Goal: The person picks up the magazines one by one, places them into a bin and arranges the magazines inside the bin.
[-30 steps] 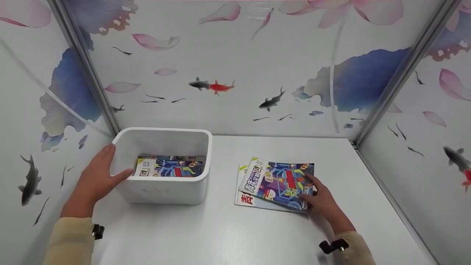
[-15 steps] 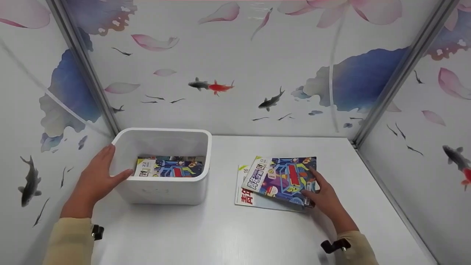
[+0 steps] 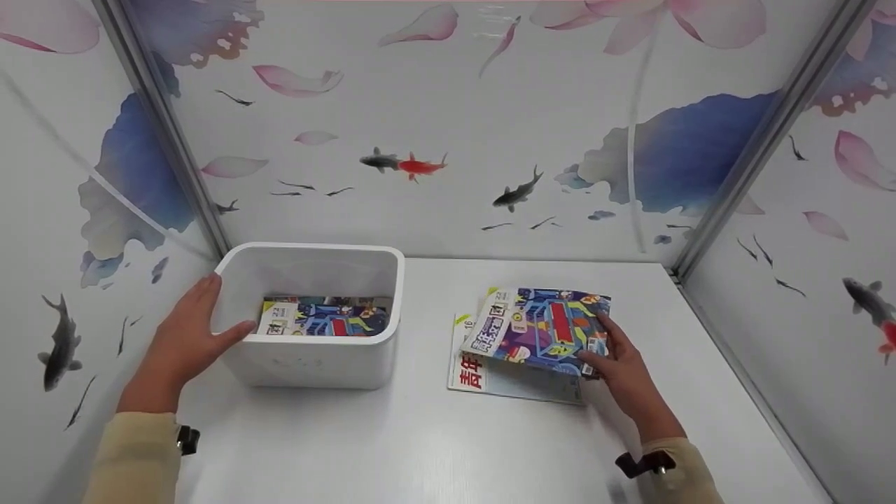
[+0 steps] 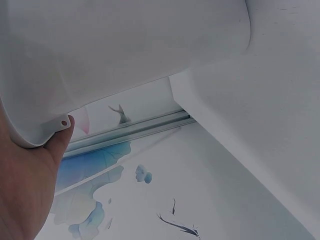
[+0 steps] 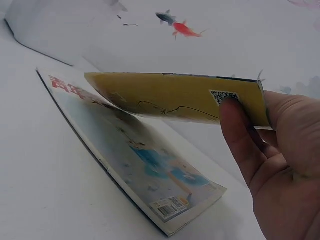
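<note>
My right hand [image 3: 630,378] pinches a colourful magazine [image 3: 542,332] by its right edge, thumb on one side and fingers on the other. In the right wrist view the magazine's yellow back cover [image 5: 170,97] shows, raised at the held end and slanting down to the left. Beneath it a pale magazine with red characters [image 3: 521,385] lies flat on the table. At the left, my left hand [image 3: 183,339] holds the corner of a white bin [image 3: 308,365], its thumb over the front rim. The left wrist view shows the hand at the bin's rim [image 4: 32,140].
Inside the bin lie magazines, the top one [image 3: 332,320] with a similar colourful cover. The white table [image 3: 420,448] is enclosed by printed panels at the back [image 3: 448,224] and both sides, with metal posts [image 3: 763,140] at the corners.
My right hand has lifted the colourful magazine and moved it up and slightly away, uncovering more of the pale magazine below. The left hand and bin have stayed put.
</note>
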### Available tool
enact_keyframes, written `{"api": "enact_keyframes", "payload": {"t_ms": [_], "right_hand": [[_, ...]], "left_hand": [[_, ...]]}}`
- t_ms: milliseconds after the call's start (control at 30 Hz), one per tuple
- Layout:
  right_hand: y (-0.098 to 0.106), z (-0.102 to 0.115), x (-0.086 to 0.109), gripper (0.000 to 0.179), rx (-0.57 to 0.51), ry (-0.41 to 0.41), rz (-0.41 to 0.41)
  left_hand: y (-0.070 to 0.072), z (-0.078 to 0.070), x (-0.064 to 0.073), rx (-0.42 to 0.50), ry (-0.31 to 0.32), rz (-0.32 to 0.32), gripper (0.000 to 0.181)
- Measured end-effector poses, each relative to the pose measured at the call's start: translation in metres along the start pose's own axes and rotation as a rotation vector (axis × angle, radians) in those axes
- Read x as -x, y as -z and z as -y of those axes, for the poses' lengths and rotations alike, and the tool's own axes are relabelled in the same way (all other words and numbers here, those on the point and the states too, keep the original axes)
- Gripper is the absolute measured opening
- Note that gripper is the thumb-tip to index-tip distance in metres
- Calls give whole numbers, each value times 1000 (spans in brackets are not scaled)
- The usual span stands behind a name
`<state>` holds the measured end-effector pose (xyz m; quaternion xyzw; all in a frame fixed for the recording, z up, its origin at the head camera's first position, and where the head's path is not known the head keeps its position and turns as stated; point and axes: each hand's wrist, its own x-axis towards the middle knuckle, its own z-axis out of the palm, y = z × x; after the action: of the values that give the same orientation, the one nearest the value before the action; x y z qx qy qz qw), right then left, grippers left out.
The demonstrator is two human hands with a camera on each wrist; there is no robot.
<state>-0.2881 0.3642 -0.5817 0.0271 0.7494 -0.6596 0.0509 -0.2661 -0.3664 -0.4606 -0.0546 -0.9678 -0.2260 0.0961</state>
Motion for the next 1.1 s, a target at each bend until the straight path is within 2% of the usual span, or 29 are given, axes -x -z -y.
{"api": "enact_keyframes", "payload": {"t_ms": [267,433,733,1100], "right_hand": [[-2,9,3,102,-176,-16,7],[-6,18,3,98,-319,18,23],[-14,31,3,95,-328,39,46],[-25,44,0,93,-400,49,68]], "left_hand": [[-1,1,-1,0,9,7,116],[-1,0,0,-1,22,12,116],[-2,1,1,-2,19,7,115],[0,1,-1,-4,10,6,115]]}}
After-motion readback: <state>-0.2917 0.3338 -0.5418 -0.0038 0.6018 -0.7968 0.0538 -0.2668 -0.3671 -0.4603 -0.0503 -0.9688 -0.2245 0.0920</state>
